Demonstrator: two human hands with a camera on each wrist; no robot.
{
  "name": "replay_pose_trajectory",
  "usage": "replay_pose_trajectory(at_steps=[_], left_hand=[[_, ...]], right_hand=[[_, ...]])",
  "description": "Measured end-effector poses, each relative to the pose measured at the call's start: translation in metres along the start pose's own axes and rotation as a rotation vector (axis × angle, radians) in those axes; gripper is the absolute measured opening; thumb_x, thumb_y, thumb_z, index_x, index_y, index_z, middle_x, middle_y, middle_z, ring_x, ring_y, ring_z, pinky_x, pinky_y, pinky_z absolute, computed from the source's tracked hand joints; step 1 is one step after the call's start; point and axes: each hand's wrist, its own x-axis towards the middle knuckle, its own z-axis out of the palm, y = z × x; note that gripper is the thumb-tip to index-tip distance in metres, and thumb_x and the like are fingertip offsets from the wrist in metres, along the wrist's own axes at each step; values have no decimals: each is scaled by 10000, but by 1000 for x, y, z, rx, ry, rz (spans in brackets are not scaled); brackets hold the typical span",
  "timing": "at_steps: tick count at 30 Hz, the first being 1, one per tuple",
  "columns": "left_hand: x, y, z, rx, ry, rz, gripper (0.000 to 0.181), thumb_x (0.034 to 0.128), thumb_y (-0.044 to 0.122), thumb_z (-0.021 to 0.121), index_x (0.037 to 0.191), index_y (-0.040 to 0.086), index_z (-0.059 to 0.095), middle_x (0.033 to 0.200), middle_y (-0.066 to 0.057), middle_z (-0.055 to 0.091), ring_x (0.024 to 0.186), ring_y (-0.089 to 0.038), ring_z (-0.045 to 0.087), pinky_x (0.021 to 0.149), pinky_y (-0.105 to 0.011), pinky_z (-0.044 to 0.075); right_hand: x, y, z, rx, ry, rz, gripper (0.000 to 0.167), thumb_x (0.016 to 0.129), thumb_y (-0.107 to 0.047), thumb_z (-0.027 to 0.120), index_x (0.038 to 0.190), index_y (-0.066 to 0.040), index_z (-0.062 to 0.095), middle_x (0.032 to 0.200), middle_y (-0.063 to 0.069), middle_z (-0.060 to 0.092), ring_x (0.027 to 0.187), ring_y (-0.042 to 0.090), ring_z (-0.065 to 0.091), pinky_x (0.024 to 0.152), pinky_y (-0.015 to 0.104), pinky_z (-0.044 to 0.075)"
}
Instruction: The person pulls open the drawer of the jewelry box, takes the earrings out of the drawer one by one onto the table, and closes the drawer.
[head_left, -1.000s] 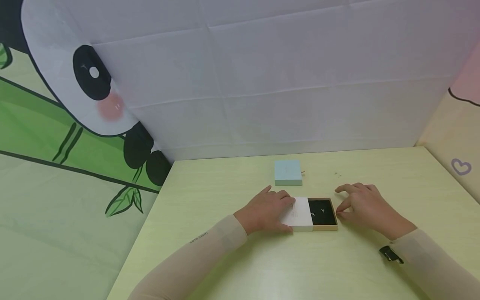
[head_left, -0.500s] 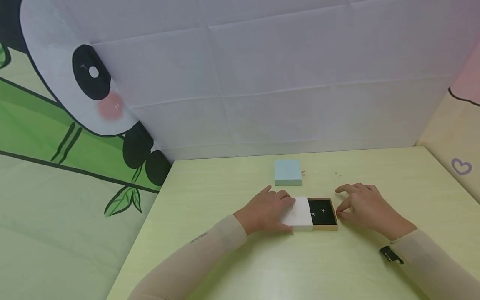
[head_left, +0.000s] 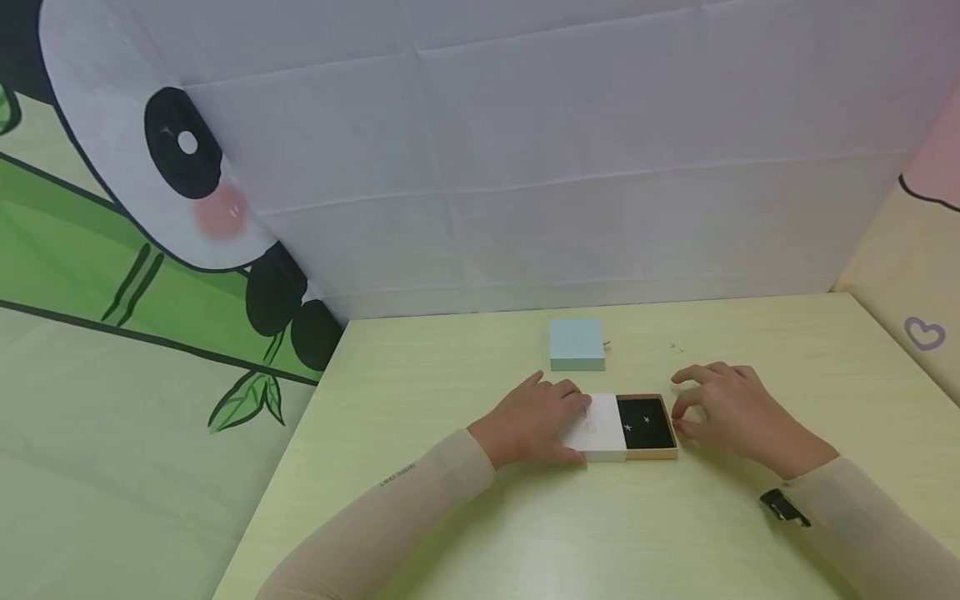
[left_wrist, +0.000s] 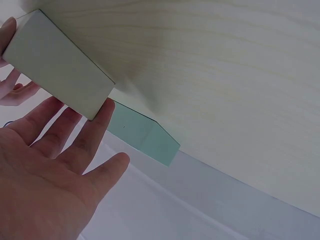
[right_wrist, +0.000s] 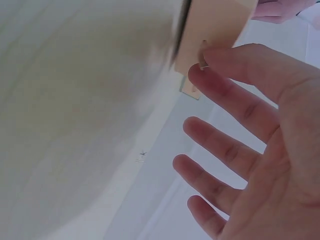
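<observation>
A pale, wood-grained table (head_left: pixel 570 533) meets a creased white cloth (head_left: pixel 540 167) at twelve o'clock, with one printed cloth (head_left: pixel 82 250) of a panda and green bamboo at ten o'clock and one cream-and-pink cloth (head_left: pixel 892 250), carrying a single purple heart (head_left: pixel 925 347), between two and three. Near the person lie one white box sleeve (head_left: pixel 606 425) and one tray (head_left: pixel 651 454), the tray partly out of the sleeve towards three o'clock. The tray's black insert (head_left: pixel 660 435) shows two small silvery stars (head_left: pixel 647 420). One light blue box (head_left: pixel 575 343) sits near the sleeve's twelve o'clock, with one small tab (head_left: pixel 607 343) at its three o'clock side. Between one and two o'clock from the sleeve lie some tiny bits (head_left: pixel 677 347), too small to count surely. Two hands are at work: the left hand (head_left: pixel 534 421), at the sleeve's nine o'clock, grips the sleeve between thumb and fingers; the right hand (head_left: pixel 723 408), at three o'clock, keeps a narrow pinch of thumb and forefinger on one pull tab (right_wrist: pixel 202 59) at the tray's end, its other three fingers spread clear. Two light sleeves cover the arms, the left sleeve (head_left: pixel 420 500) bearing small lettering, the right sleeve (head_left: pixel 862 517) with one black device (head_left: pixel 783 507) beside its cuff.
</observation>
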Motion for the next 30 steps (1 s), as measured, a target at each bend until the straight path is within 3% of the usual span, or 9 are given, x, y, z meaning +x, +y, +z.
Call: replay_pose_trajectory(at_steps=[11, 30], left_hand=[[1, 0, 1, 7, 4, 3, 898, 1020, 728, 832, 1734, 242, 586, 1710, 46, 663, 1565, -171, 667, 1491, -556, 362], [1, -1, 1, 8, 13, 7, 891, 1022, 733, 822, 1726, 243, 583, 1687, 47, 663, 1509, -193, 706, 1479, -564, 383]], right_hand=[[4, -10, -10, 0, 52, -55, 123, 943, -282, 995, 958, -358, 899, 1437, 122, 828, 1388, 515, 701, 1103, 792, 503], [22, -30, 6, -30, 2, -125, 170, 930, -288, 1020, 921, -377, 875, 1480, 109, 800, 1388, 486, 715, 1104, 756, 542]])
